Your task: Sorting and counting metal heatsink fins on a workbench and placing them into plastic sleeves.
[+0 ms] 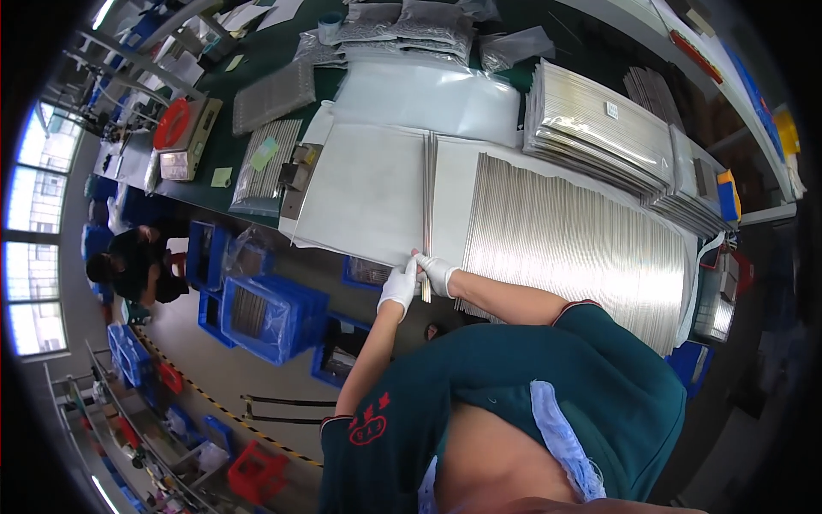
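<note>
My gloved fingers (413, 267) pinch the near end of a thin bundle of metal strips (425, 197) that stands on edge and runs away from me across the bench. My left hand (398, 286) closes on it from the left and my right hand (437, 272) from the right, both in white gloves, the two hands touching each other around the bundle's end at the table's near edge. Under the bundle lies a big white sheet (364, 193), flat on the green table (257, 60). Just right of the bundle, a wide bed of the same shiny strips (574, 236) lies side by side, filling most of the right of the bench. Beyond that sit stacks of silvery bagged packs (599, 124). To the far left of the sheet stands a small scale with a red disc (175, 124) on it. Below the bench edge are blue plastic crates (270, 317), and another person (133, 265) in dark clothes bends over further left.
</note>
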Tool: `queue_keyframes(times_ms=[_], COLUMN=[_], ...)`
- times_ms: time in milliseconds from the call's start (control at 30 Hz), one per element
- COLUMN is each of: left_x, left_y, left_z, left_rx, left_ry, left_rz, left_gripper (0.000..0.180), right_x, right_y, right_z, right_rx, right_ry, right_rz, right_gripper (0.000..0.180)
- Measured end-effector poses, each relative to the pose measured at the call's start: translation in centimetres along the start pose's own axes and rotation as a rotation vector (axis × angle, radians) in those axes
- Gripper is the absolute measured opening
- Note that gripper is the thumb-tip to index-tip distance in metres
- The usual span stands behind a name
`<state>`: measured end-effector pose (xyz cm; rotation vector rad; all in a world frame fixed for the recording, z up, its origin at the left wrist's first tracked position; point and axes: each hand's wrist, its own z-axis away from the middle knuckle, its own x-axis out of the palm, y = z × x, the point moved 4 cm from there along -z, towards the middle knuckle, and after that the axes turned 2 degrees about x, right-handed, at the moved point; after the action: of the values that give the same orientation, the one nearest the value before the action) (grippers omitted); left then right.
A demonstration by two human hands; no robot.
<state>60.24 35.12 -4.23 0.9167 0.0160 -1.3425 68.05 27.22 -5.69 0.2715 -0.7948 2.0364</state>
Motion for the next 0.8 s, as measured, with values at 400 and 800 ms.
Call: queue_keyframes(times_ms=[400, 800], left_x=[3.8, 4.1], left_y=[-0.8, -3.7], left_z=[4.3, 3.6], left_rx=[-0.193, -0.125], left_ry=[-0.468, -0.325], left_rz=[0.832, 0.812], left_gripper=[0.03, 0.054], right_x=[-2.2, -3.6], right_y=[0.8, -7.5], right_z=[1.6, 4.6], right_rx=[0.203, -0.989], right_ry=[-0.08, 0.255], right_rz=[0.203, 2.053], right_gripper=[0.069, 0.059])
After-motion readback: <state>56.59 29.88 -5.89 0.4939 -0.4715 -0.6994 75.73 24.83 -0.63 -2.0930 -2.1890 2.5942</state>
